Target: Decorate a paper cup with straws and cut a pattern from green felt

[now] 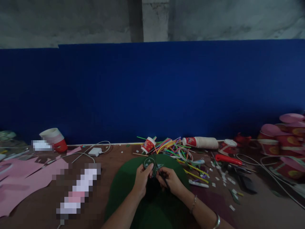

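Note:
Near the middle of the view, my left hand (142, 178) pinches a small dark green piece (149, 163) with pale markings on it. Close beside it on the right, my right hand (170, 181) is closed around a dark, thin tool (164, 180) that looks like scissors, its tip pointing up toward the piece. Whether the blades are parted is too dark to tell. Both hands are over a large green sheet (124, 184) with a rounded edge. A bracelet and a bangle are on my right wrist.
Colourful straws (166, 146) and a tipped red cup (148, 145) lie behind the sheet. Stacked cups (200, 142), a red-handled tool (228, 159) and paper scraps are to the right. Pink sheets (30, 178), a white charger (94, 152) and cables are at left. A blue panel (152, 92) stands behind.

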`<state>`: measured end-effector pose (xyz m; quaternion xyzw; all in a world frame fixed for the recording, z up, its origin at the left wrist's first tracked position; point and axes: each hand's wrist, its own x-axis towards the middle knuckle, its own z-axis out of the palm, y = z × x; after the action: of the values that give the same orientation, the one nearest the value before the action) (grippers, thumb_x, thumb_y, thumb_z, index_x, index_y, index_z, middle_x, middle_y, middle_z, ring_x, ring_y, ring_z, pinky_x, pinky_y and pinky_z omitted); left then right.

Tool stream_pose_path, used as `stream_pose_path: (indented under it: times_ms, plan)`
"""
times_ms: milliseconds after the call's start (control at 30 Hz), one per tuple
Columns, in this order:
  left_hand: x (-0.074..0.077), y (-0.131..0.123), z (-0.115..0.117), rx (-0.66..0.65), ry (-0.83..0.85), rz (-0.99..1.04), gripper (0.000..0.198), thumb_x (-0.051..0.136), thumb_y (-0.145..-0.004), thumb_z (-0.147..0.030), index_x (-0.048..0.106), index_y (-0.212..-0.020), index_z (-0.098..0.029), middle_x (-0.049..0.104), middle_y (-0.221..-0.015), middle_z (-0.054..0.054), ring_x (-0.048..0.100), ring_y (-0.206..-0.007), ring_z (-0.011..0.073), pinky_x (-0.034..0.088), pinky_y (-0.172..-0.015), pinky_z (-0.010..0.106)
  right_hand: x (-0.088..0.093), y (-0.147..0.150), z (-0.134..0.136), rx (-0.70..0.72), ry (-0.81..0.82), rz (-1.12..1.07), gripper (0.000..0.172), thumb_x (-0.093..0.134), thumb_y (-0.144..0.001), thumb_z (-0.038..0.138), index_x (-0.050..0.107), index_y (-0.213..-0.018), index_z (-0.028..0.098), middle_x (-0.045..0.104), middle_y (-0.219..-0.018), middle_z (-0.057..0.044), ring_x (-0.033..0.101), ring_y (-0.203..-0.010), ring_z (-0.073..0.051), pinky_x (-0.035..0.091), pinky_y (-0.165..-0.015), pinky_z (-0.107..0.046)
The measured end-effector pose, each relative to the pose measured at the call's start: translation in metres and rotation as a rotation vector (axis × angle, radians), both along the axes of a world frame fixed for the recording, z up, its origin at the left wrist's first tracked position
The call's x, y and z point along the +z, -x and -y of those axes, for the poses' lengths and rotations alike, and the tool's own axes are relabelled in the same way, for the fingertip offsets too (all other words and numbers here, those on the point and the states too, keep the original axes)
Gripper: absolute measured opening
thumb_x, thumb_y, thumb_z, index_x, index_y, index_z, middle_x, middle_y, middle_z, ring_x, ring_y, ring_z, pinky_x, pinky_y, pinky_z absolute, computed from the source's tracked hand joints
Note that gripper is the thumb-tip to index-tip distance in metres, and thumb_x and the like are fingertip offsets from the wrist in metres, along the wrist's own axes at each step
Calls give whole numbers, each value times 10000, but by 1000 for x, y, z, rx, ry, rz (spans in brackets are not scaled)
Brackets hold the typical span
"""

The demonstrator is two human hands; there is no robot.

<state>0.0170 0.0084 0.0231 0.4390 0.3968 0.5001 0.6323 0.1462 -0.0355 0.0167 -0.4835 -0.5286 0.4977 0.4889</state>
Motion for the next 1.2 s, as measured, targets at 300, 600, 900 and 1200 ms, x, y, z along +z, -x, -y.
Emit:
stream_pose_path:
  times_ms: [300,600,900,1200]
  plan:
    - [-6,0,-2,14,-7,8,343,744,-609,-388,497,-550,-158,443,-426,-74,400,-414,61,310,-441,182,3,0,1,27,-2,2,253,638,-667,383,521,-699,161,472,-465,71,438,-386,-71,388,-376,-184]
    - [-5,0,-1,3,-3,7,357,753,-594,-407,505,-550,-154,446,-428,-71,404,-407,64,308,-441,188,3,0,3,18,10,6,309,660,-660,443,523,-695,169,461,-469,73,433,-386,-69,367,-364,-180]
    - [-3,1,-1,21,0,8,336,756,-588,-374,509,-541,-150,438,-421,-76,385,-399,54,294,-426,178,3,0,1,17,-14,17,214,613,-671,355,510,-676,167,435,-456,80,405,-386,-61,387,-355,-178]
    - [0,0,1,35,12,25,332,765,-567,-383,527,-548,-152,458,-420,-70,416,-408,67,308,-431,188,4,1,1,13,17,14,202,611,-658,342,508,-673,168,433,-454,81,405,-371,-65,380,-336,-183]
